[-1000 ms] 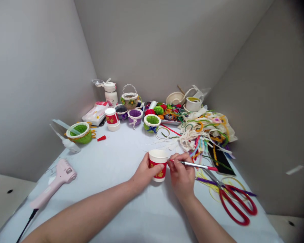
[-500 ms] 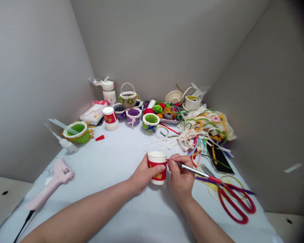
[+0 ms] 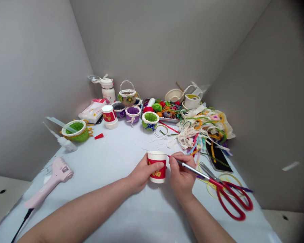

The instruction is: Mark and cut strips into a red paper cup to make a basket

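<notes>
Upright in my left hand is a white paper cup with a red band and gold lettering. My left thumb lies across its front, and the fingers behind the cup are hidden. My right hand is closed on a silver and red marker pen. The pen's red tip points left beside the cup's rim; I cannot tell whether it touches. Red-handled scissors lie just right of my right hand, with the pen's rear end overlapping them in view.
Left lie a pink glue gun, a small bottle, a green basket and a red cap. Stacked cups, small baskets and a yarn tray stand behind. A cord pile and phone are right.
The cup has turned in my left hand, so more gold lettering shows at the front. The pen tip has shifted slightly up and right. The whole view has moved a little.
</notes>
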Demonstrator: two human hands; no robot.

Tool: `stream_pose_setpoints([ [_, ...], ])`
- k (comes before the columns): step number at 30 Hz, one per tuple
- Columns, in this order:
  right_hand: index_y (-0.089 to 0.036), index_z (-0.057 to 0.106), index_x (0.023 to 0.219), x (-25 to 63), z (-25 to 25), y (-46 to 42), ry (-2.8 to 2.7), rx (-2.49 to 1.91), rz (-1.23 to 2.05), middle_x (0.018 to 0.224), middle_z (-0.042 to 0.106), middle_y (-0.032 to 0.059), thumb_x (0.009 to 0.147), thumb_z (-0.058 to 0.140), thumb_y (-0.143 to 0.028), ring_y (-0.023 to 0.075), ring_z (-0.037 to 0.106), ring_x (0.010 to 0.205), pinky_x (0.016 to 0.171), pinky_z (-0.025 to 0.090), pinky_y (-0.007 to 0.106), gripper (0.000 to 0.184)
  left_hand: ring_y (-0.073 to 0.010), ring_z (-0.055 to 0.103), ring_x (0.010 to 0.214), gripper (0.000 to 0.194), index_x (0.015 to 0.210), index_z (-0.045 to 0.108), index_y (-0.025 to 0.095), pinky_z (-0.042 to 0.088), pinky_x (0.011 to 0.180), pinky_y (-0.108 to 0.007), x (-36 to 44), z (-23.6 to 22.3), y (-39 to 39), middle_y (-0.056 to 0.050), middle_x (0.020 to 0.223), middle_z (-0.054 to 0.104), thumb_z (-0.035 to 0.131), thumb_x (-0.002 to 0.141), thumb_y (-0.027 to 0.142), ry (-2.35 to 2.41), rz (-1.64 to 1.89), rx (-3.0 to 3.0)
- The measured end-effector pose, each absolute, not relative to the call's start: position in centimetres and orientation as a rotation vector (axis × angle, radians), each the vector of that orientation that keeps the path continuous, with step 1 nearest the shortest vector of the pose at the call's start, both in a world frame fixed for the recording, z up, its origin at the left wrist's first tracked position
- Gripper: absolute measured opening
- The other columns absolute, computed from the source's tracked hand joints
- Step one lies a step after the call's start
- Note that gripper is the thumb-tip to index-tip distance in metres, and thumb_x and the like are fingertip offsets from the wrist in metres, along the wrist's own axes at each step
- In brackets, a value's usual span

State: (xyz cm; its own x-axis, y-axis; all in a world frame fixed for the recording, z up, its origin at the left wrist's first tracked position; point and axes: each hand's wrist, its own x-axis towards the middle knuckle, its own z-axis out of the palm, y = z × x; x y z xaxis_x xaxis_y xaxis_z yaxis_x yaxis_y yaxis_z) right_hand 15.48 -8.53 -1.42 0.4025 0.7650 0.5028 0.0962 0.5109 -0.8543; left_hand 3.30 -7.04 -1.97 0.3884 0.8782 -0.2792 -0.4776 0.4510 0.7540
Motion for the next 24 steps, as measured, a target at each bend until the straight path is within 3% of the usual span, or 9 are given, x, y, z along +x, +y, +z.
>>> stream_pose_setpoints([
  [13,-0.025,0.054,0.086,15.32,-1.45,-8.75,-1.118,-0.939,0.575,0.076,0.056,-0.0017,0.088,0.059,-0.016,0.015,0.055,0.072,0.065,0.043,0.03,0.01,-0.0262,0.063,0.102,0.055,0.109,0.065,0.015,0.043,0.094,-0.039,3.3,-1.64,-6.98,-0.012,0.109,0.07,0.088,0.061,0.03,0.642,0.873,0.63],
  [19,-0.024,0.055,0.084,15.42,-1.67,-8.69,-1.059,-0.945,0.626,0.076,0.058,-0.002,0.085,0.062,-0.018,0.0142,0.055,0.072,0.064,0.043,0.028,0.009,-0.024,0.064,0.097,0.051,0.107,0.065,0.015,0.043,0.094,-0.039,3.31,-1.73,-6.99,-0.01,0.101,0.07,0.087,0.063,0.027,0.645,0.88,0.597],
  [24,-0.023,0.05,0.077,15.99,-1.61,-7.9,-0.806,-0.909,0.879,0.071,0.052,-0.0049,0.085,0.064,-0.026,0.0105,0.046,0.059,0.056,0.038,0.025,0.016,-0.0207,0.065,0.085,0.05,0.103,0.064,0.015,0.045,0.087,-0.037,3.4,-1.9,-6.89,-0.009,0.094,0.071,0.088,0.06,0.027,0.645,0.865,0.506],
])
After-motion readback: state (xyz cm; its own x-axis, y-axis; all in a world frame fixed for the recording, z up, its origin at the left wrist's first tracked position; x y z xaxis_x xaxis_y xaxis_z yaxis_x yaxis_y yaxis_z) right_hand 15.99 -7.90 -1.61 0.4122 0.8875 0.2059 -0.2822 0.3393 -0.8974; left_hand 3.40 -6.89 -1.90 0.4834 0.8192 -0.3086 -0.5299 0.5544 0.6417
